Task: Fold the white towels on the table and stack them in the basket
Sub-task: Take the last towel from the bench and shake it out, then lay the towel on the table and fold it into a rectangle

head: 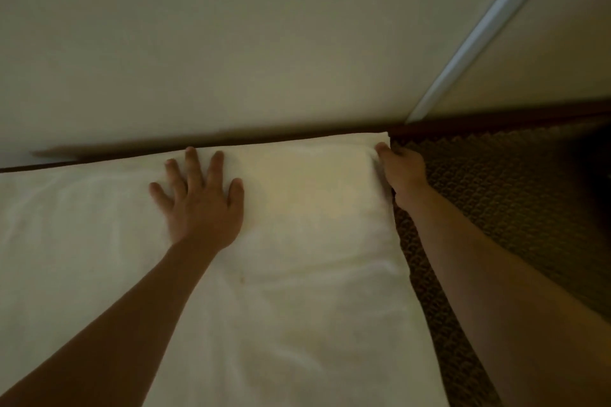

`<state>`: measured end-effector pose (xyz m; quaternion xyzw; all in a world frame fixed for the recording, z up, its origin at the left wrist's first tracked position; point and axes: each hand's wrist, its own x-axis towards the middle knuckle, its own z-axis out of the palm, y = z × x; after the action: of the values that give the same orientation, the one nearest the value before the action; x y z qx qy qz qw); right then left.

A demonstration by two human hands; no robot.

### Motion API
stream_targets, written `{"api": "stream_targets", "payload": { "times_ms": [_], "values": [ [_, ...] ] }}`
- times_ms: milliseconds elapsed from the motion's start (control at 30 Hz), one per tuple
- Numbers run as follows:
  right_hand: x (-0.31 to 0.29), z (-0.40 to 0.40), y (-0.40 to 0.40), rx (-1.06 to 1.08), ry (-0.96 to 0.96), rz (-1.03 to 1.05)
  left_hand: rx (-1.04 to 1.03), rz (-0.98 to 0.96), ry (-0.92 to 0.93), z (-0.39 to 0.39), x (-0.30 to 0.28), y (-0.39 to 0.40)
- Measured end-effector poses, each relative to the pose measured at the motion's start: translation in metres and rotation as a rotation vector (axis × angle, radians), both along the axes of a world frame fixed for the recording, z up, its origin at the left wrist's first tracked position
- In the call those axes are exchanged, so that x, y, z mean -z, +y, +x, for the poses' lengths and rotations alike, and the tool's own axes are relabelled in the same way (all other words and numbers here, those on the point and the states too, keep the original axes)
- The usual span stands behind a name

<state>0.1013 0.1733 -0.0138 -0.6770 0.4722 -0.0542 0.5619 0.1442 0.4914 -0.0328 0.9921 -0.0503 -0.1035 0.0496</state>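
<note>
Pressing the left hand (201, 204) flat on the white towel (297, 241), I pin the cloth so it does not slide while the other hand works the corner. The towel lies spread across the surface, filling most of the near and left part of the view, with its far edge running close along the wall (231, 42) and its right edge lying over a dark woven mat (496, 201).

Left hand: fingers straight and splayed, palm down, nothing enclosed. It sits just short of the towel's far edge, left of centre. Judgement: it serves as an anchor and smoother, keeping the layer taut.

Right hand (401, 168): fingers curled at the far right corner of the towel, thumb and fingertips closed on the cloth's edge. The underside of the grip is hidden, so I cannot tell how much fabric is gathered. Judgement: the corner is held so it can be squared to the far edge or drawn over for a fold.

Both forearms reach away from me, well apart, one on the cloth and one along its right border.

A pale rail (489, 29) runs diagonally up the wall at far right. A dark strip separates the towel's far edge from the wall.

No basket in view. Lighting is dim; towel texture is soft and creased near me. Judgement: folding is in hand, stacking not begun.
</note>
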Motion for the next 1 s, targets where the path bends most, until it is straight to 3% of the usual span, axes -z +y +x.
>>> {"api": "stream_targets", "payload": {
  "times_ms": [233, 533, 733, 800, 900, 1000],
  "values": [
    [0.003, 0.02, -0.022, -0.036, -0.074, -0.353, -0.008, 0.004, -0.018, 0.003, -0.002, -0.004],
    [0.012, 0.027, -0.022, -0.077, -0.024, -0.54, -0.01, 0.003, 0.032, 0.012, -0.005, -0.011],
    [-0.003, 0.019, 0.004, -0.135, 0.194, -0.85, -0.017, -0.002, 0.088, 0.011, -0.011, -0.023],
    [-0.011, 0.011, 0.043, -0.308, 0.118, -0.951, 0.019, -0.019, 0.06, 0.004, -0.011, -0.023],
    [0.002, -0.005, 0.113, -0.774, 0.123, -0.911, 0.124, -0.02, 0.037, -0.013, -0.012, -0.015],
    [0.017, -0.014, 0.135, -0.889, 0.237, -0.938, 0.111, -0.019, 0.04, -0.013, -0.013, 0.021]
  ]
}}
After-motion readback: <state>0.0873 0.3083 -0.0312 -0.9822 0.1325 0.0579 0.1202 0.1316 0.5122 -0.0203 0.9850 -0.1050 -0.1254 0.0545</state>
